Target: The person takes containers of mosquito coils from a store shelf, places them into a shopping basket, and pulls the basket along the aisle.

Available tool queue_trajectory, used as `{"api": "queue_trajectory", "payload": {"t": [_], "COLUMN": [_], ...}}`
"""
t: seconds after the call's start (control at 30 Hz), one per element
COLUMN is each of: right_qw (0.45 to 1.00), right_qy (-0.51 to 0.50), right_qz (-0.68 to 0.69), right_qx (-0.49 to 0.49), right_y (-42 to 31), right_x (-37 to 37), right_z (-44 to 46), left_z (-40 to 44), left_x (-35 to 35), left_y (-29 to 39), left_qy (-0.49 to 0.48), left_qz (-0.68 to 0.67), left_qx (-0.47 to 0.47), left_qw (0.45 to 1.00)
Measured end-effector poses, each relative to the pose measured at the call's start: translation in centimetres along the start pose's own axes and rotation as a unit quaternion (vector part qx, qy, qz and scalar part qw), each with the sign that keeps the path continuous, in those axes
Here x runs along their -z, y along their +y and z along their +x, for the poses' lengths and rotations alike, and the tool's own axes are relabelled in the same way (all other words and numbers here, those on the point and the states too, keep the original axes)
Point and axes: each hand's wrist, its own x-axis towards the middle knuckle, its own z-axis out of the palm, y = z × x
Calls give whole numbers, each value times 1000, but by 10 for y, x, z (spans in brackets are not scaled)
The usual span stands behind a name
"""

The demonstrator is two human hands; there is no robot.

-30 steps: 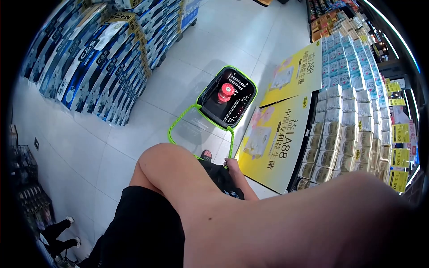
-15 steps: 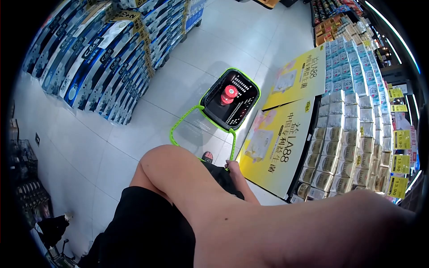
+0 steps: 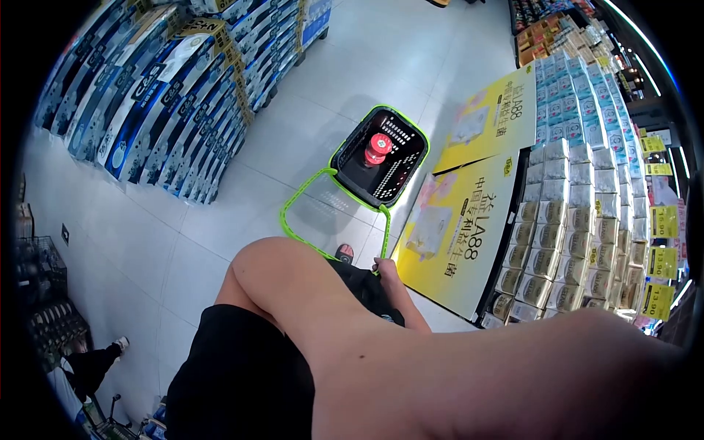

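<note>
My right hand [image 3: 385, 270] is closed on the end of the green handle [image 3: 295, 204] of a basket. The black basket [image 3: 400, 172] with a green rim stands on the floor, slightly above and right of centre. Inside it is a red container [image 3: 378, 149] with a round red top. My left arm is bent across the lower foreground, its elbow near the middle, and its hand is out of view. Dark cloth and one sandalled foot [image 3: 345, 253] show near my right hand.
Blue-and-white packs [image 3: 158, 95] are stacked at the upper left. Yellow display panels [image 3: 447, 238] and rows of boxed goods [image 3: 561, 220] line the right, with yellow price tags. Another person's leg [image 3: 95, 363] and part of a cart [image 3: 110, 418] are at the lower left.
The basket sits a little higher and farther right in view than one second ago. The other person's legs at the lower left have shifted. My right hand keeps its hold on the handle.
</note>
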Motion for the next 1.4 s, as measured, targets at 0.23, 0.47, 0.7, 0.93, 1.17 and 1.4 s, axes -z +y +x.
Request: {"api": "queue_trajectory", "payload": {"t": [0.23,0.47,0.7,0.93,1.17,1.4], "right_qw": [1000,1000,1000,1000,1000,1000], "right_qy": [-8,-3,-5,1,-7,11], "right_qz": [1,12,4,7,17,10], "right_qx": [-7,20,-15,-3,6,-21], "right_y": [-2,9,0,0,7,-4], "right_x": [2,7,4,2,4,0], "right_z": [1,12,5,3,8,-3], "left_z": [2,3,2,1,0,-1], "left_x": [3,3,5,4,2,0], "left_y": [0,1,4,7,9,10], "left_qy": [7,8,11,4,4,4], "left_qz": [0,-9,-8,-14,-20,-22], "left_qx": [13,6,19,33,34,44], "left_qw": [1000,1000,1000,999,999,999]}}
